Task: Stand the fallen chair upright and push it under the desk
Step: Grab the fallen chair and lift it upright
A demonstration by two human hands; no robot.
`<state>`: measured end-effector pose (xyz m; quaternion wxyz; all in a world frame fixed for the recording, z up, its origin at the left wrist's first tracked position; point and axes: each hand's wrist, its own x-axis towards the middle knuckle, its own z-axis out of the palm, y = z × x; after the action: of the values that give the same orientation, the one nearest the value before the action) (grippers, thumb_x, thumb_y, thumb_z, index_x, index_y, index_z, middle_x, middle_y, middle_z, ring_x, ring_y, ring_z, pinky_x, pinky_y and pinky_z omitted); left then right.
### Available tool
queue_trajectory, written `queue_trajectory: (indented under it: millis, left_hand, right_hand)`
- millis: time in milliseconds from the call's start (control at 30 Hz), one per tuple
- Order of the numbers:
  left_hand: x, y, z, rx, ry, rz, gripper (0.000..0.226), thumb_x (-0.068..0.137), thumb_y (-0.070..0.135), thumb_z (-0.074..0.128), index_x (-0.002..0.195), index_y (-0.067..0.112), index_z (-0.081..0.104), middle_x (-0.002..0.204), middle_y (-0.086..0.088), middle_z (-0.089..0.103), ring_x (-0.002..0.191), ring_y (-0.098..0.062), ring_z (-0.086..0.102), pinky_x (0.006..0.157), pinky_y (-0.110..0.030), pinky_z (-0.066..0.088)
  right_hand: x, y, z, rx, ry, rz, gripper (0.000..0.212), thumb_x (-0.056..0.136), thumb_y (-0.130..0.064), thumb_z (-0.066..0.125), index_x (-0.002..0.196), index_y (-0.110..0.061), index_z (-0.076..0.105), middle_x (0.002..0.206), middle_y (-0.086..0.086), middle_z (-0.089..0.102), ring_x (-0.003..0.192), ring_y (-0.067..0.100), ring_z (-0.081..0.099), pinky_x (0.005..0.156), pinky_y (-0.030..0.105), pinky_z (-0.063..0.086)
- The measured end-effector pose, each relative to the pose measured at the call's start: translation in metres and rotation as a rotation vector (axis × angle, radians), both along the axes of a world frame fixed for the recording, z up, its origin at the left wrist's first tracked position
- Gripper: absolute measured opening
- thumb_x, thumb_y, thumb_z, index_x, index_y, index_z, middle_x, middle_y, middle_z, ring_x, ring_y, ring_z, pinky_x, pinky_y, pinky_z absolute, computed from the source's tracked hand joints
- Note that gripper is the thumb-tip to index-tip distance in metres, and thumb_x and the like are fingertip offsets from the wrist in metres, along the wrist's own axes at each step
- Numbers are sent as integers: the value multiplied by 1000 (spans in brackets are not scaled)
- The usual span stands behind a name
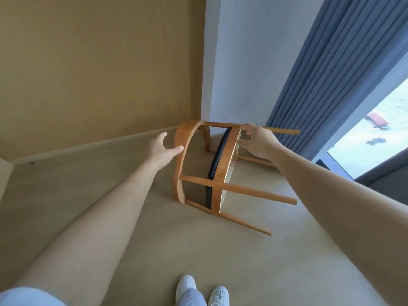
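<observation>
A wooden chair (223,173) with a black seat pad lies on its side on the beige carpet, its legs pointing right toward the window. Its curved backrest (183,142) faces left. My left hand (162,147) is open, fingers spread, its fingertips just touching or nearly touching the backrest's edge. My right hand (257,141) rests at the top of the seat frame where the upper leg joins, fingers curled around the frame and leg. No desk is in view.
A tan wall (99,62) and baseboard run behind the chair, meeting a white wall corner (242,62). Blue curtains (331,74) and a large window (379,133) stand at the right. My feet in white shoes (203,290) stand on the carpet below.
</observation>
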<state>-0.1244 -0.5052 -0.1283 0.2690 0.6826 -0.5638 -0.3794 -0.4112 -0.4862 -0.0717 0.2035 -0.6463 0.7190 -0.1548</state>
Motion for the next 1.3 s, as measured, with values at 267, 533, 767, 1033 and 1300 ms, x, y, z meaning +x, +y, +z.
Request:
queue_trajectory:
  millis: [267, 533, 767, 1033, 1300]
  left_hand:
    - [-40, -139, -88, 95, -25, 20, 84, 80, 41, 76, 149, 25, 31, 158, -7, 23, 142, -29, 28, 109, -45, 31]
    - [-51, -268, -173, 222, -176, -10, 99, 71, 52, 79, 151, 32, 24, 162, -5, 17, 145, -33, 20, 110, -55, 34]
    - [-42, -335, -247, 321, -266, 45, 127, 59, 50, 89, 154, 28, 7, 163, -8, 8, 147, -33, 15, 113, -56, 27]
    - [-23, -375, -319, 494, 45, 217, 127, 50, 35, 96, 149, 19, 20, 149, -5, 42, 128, -28, 48, 97, -39, 43]
    - [-17, -363, -350, 454, 411, 259, 97, 36, 36, 100, 116, 29, 47, 110, 9, 62, 99, -12, 61, 74, -29, 51]
  right_hand:
    - [-10, -169, -86, 124, 66, 118, 56, 90, -33, 63, 142, -21, 44, 121, 9, 64, 105, 28, 61, 79, 36, 50]
    - [16, -309, -176, 243, 27, 190, 58, 90, -39, 63, 143, -27, 44, 135, 3, 56, 120, 28, 55, 90, 38, 50]
    - [41, -391, -262, 278, 22, 310, 57, 92, -36, 60, 144, -24, 40, 139, 8, 53, 124, 31, 51, 88, 36, 44]
    - [46, -446, -319, 381, 17, 301, 57, 94, -35, 56, 147, -25, 37, 138, 10, 53, 125, 31, 50, 87, 36, 44]
    - [54, -457, -339, 466, 64, 338, 59, 97, -31, 54, 151, -24, 30, 145, 13, 46, 128, 33, 48, 91, 37, 44]
